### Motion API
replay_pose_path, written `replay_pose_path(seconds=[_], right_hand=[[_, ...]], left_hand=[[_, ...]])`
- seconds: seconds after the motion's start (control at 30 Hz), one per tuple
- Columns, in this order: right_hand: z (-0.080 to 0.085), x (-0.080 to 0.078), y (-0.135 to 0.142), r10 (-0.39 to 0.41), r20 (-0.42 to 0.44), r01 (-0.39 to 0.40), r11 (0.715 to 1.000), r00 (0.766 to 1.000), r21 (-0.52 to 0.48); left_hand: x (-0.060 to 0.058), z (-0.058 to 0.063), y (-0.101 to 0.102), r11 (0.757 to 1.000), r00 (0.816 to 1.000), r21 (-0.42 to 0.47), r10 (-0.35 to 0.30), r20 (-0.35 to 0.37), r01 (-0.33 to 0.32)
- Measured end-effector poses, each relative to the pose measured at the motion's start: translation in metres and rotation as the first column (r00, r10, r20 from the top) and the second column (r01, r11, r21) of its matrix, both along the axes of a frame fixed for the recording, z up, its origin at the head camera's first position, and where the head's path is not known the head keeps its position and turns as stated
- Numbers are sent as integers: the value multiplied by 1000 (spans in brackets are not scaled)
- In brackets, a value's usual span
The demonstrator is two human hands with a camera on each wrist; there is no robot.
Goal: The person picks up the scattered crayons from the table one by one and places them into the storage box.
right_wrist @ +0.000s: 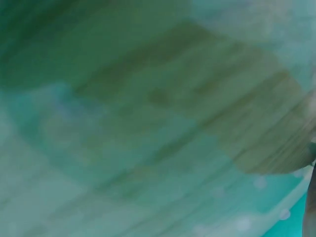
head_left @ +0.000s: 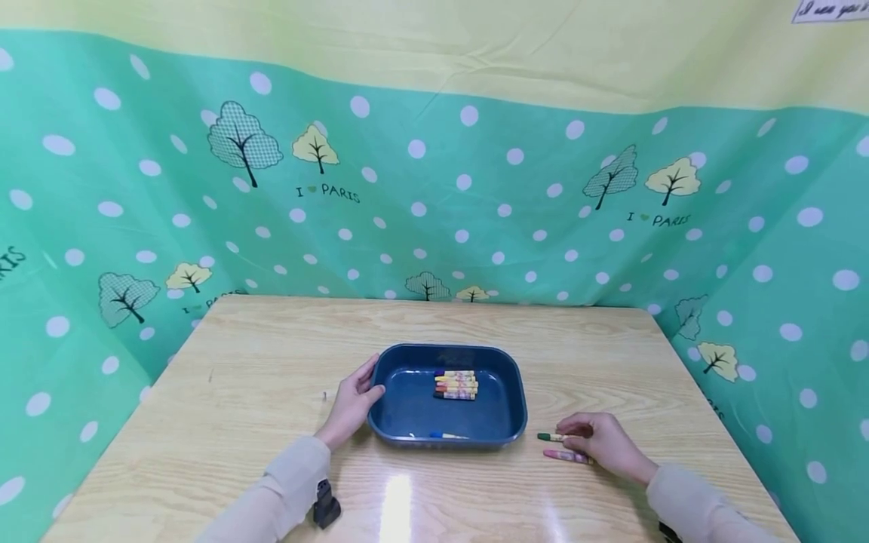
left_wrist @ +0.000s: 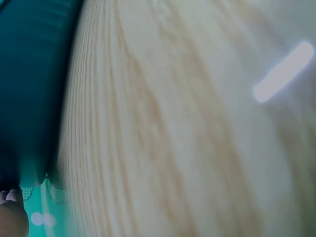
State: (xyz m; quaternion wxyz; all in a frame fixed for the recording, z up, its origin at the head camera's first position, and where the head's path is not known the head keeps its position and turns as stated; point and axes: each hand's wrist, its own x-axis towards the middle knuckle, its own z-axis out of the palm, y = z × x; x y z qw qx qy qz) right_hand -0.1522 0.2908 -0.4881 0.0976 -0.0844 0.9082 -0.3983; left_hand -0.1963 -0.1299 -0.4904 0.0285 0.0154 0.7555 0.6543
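Note:
A dark blue rectangular plastic basin (head_left: 448,443) stands on the wooden table. My left hand (head_left: 349,407) grips its left side, with the thumb over the rim and the fingers along the outer wall. In the left wrist view, the basin's wall (left_wrist: 34,89) fills the left edge. Inside lie several crayons (head_left: 456,385) in a row, and a blue crayon (head_left: 444,435) lies by the near wall. To the right of the basin, my right hand (head_left: 607,443) pinches a green crayon (head_left: 548,437) by its wrapped end. Just in front of that is a pink crayon (head_left: 566,456) on the table.
The wooden table (head_left: 271,377) extends around the basin on all sides. A green dotted curtain (head_left: 462,196) hangs behind and beside it. A black device (head_left: 327,505) is strapped at the left wrist. The right wrist view is mostly a blurred greenish haze.

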Motion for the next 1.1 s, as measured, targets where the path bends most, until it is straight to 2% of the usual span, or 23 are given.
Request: replay_pose_path(seconds=[0.27,0.5,0.77,0.83,1.1], right_hand=[[18,-6,-3,-87,-26,88,996,996,25],[46,-17,-10,-97,-117,96,995,988,-15],[76,-31,-39,-127,-167,119,991,978,-57],[79,-35,-48,-127,-165,115,990,978,-77],[81,-49,-86,-122,-127,103,985,984,-142]], left_hand=[[1,1,2,1000,1000,2,-3,6,3],[-1,2,1,1000,1000,-7,13,5,-13],[1,-1,-2,1000,1000,-17,9,6,-9],[2,-1,-2,1000,1000,-23,10,-12,-10],[1,0,0,1000,1000,-21,8,10,-8]])
